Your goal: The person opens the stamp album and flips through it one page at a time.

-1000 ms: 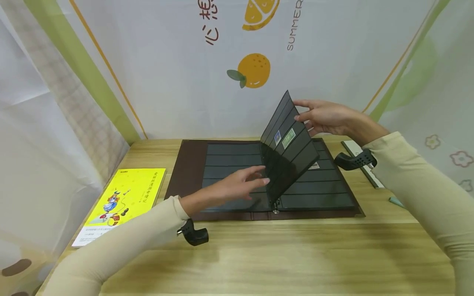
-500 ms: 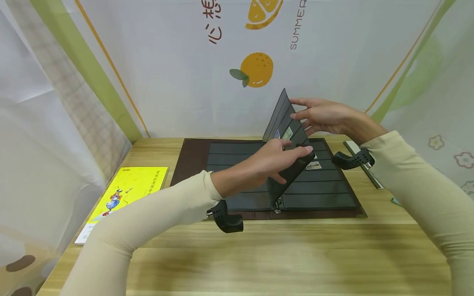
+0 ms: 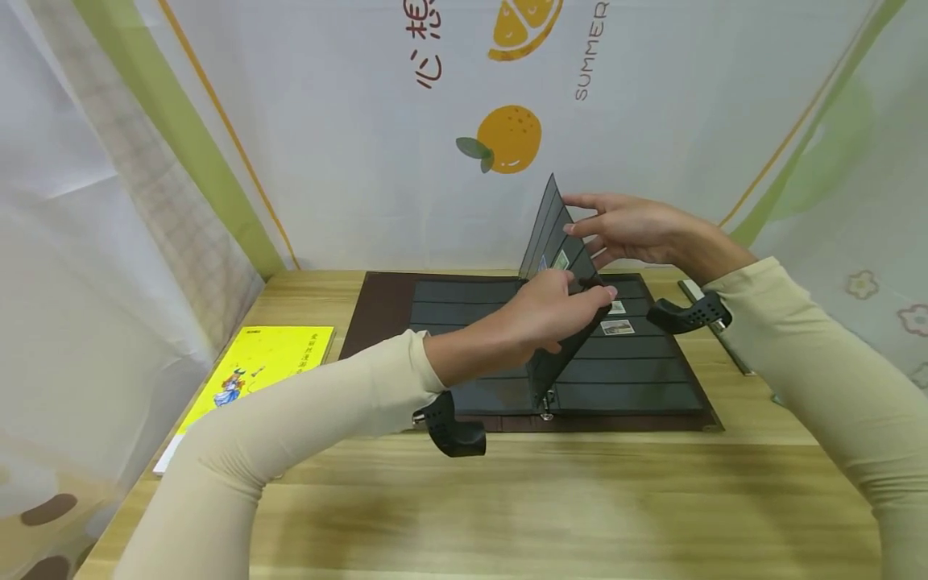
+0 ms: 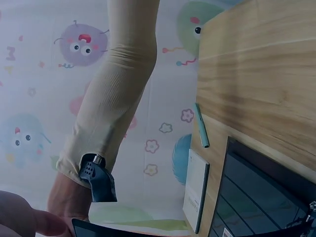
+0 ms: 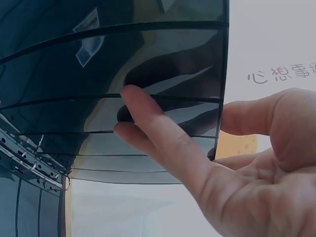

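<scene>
A brown stamp album [image 3: 379, 302] lies open on the table. One black strip-pocket page [image 3: 545, 229] stands raised from its rings, with a green stamp [image 3: 561, 259] and part of a blue one showing. My right hand [image 3: 641, 229] holds this page's far outer edge; in the right wrist view the thumb and the fingers [image 5: 165, 131] are on opposite faces. At the nearer outer corner, my left hand [image 3: 540, 318] pinches the page between thumb and fingers, hiding its middle. Small stamps [image 3: 618, 327] sit in the page lying beneath on the right.
A yellow book [image 3: 271, 354] lies left of the album, partly behind my left sleeve. To the right are a narrow white box [image 4: 196, 190] and a green pen-like stick [image 4: 202, 126]. A printed curtain [image 3: 362, 161] hangs behind the table. Metal rings [image 3: 547, 403] rise at the album's spine.
My left hand has moved rightward and up from the page's inner side to its near outer corner, and its fingers have closed there. The raised page has swung slightly left, uncovering stamps underneath.
</scene>
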